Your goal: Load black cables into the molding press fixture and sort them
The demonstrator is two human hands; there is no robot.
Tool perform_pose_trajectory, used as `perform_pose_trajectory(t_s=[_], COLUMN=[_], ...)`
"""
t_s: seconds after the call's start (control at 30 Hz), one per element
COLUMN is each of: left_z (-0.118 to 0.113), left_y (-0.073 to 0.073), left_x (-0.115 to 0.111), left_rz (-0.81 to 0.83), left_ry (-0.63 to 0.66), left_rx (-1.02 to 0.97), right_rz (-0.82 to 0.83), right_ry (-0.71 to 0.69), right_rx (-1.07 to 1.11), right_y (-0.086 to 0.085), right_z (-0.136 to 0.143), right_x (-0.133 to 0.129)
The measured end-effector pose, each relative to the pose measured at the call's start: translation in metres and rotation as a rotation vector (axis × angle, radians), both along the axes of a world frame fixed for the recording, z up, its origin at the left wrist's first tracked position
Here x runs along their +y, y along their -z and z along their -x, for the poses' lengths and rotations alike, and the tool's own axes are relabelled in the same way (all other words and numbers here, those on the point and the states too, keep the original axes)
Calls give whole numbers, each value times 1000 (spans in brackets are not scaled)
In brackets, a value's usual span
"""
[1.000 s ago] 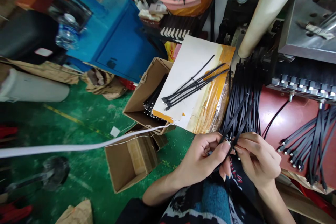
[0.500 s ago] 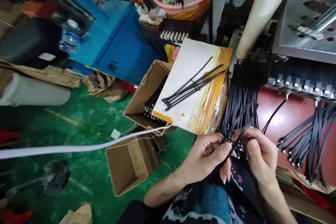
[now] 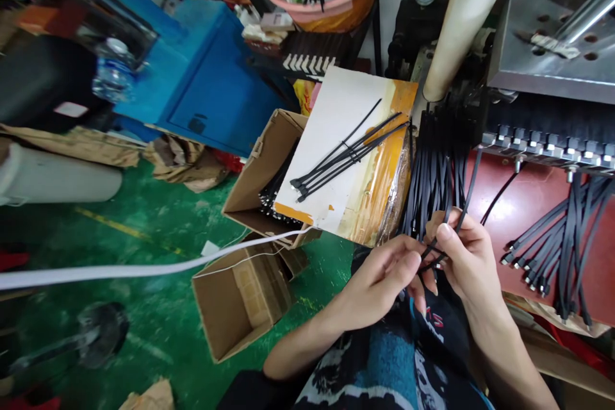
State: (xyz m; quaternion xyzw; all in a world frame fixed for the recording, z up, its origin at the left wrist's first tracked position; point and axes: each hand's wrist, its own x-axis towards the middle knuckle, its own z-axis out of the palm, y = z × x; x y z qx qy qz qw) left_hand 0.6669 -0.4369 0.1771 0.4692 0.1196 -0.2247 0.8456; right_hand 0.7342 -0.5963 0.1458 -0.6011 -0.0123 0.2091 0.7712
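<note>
Between both hands is a short flat black cable [image 3: 467, 195], its upper part standing up past the fingers. My left hand [image 3: 384, 278] pinches its lower part between thumb and fingers. My right hand [image 3: 464, 253] grips it higher up, thumb against the fingers; the cable's ends are partly hidden. Just beyond the hands hangs a thick bunch of black cables [image 3: 432, 170]. To its left, several black cables [image 3: 343, 157] lie bundled on a white board [image 3: 319, 122] with orange tape. More black cables with metal plugs [image 3: 542, 256] lie on the red surface [image 3: 490, 186] at right.
A cardboard box [image 3: 240, 202] holding black cables stands under the board's left side, with another box [image 3: 216, 307] on the green floor [image 3: 158, 250]. A white cord [image 3: 158, 272] crosses at left. A steel plate machine [image 3: 528, 57] and white pipe [image 3: 466, 19] stand at upper right.
My right hand has shifted slightly left and up along the cable, now pinching it beside my left hand. The cable's upper part stands more upright. The view has shifted a little.
</note>
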Motion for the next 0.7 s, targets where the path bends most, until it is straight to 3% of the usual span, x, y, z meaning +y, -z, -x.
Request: perform_pose_trajectory(t_s=[0.27,0.47,0.57,0.7], left_z=[2,1,1,-1], left_y=[-10,-12,-13,-17], left_x=[6,4,5,9], left_rz=[-161,-253,-412,-688], left_ry=[56,-26,-96,-56], left_rx=[-47,-77,-132,-286], right_rz=[-35,58,104,184], right_ry=[15,35,38,36], right_rx=[103,124,120,75], right_y=[-6,-14,-18,-21], right_z=[7,12,11,9], right_x=[2,2,4,5])
